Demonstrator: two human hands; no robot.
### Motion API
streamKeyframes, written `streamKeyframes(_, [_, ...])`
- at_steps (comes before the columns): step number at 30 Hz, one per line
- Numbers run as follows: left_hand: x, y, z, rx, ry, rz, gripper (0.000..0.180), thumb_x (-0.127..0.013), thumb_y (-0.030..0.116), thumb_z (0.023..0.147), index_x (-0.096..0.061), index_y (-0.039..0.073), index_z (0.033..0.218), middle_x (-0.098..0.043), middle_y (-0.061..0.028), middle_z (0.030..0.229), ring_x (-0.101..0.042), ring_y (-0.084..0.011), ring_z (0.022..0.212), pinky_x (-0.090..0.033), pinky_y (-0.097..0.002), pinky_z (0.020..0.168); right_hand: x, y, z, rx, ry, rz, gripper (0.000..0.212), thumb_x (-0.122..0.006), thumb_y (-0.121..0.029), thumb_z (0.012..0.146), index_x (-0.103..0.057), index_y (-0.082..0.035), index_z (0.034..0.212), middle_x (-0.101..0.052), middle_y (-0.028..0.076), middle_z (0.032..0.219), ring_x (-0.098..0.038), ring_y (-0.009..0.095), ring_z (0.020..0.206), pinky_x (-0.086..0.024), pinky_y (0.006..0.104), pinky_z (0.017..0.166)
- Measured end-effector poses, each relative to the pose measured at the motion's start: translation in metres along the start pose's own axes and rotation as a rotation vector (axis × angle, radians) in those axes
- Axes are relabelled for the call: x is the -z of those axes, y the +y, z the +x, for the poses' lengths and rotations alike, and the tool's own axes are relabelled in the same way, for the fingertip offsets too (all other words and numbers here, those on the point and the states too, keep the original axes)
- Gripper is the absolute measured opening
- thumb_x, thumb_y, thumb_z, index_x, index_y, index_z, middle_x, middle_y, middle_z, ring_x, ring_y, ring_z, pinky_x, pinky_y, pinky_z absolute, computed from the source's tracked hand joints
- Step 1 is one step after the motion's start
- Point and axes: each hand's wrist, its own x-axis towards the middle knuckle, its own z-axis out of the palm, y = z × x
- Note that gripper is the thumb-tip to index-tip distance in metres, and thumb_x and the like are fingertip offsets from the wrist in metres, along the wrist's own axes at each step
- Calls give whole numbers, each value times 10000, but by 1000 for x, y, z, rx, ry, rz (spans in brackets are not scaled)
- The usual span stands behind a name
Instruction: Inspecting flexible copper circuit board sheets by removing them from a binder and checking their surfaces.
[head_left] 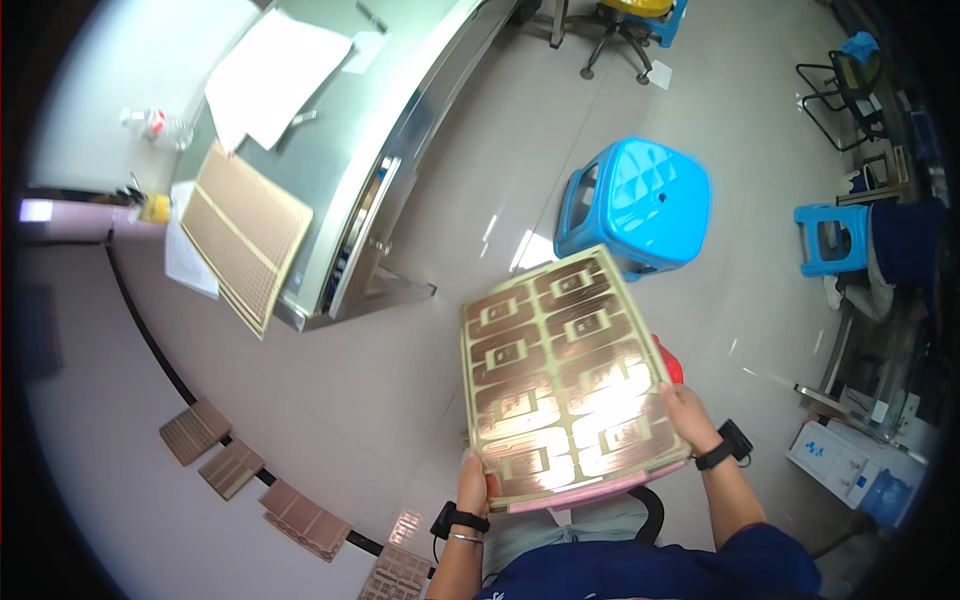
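A large circuit board panel (512, 405), copper-coloured with pale yellow-green borders and rows of rounded rectangles, is held tilted in front of my body. My left hand (475, 484) grips its near left corner. At the right edge, my right hand (688, 416) is closed around the panel, thumb near the top face. Light glares off the copper on the near right part. Along the near edge a pink layer (600, 486) shows underneath; how many sheets are in the hold I cannot tell. Most fingers are hidden below the panel.
A blue plastic stool (655, 200) stands just beyond the panel, with something red (668, 360) beside it. At left, a metal-edged table (345, 215) carries tan boards (248, 215), white paper (275, 75) and a plastic bottle (160, 128). Several boards (305, 517) lean along the lower-left wall. Someone (900, 245) sits at far right.
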Motion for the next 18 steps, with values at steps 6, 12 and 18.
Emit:
streamKeyframes(6, [-140, 110, -22, -235, -225, 270, 356, -358, 372, 962, -457, 121, 730, -411, 31, 542, -385, -60, 400, -295, -217, 346, 95, -24, 10, -34, 208, 267, 422, -415, -330, 953, -573, 59, 913, -595, 75, 787, -524, 124, 748, -441, 282, 685])
streamKeyframes(12, [-295, 173, 77, -648, -364, 688, 453, -290, 369, 967, -510, 13, 793, -538, -148, 630, -545, -306, 589, -415, -415, 568, 126, 1, 108, -1, 490, 604, 463, -359, -351, 973, -570, 62, 969, -596, 71, 881, -521, 118, 764, -433, 263, 721])
streamKeyframes(18, [-383, 171, 151, -706, -337, 993, 461, -282, 379, 962, -522, -2, 863, -564, -197, 710, -545, -383, 708, -425, -451, 658, 110, 67, 204, -386, 462, 566, 520, -328, -464, 952, -548, 4, 899, -523, 45, 696, -498, 104, 542, -419, 239, 473])
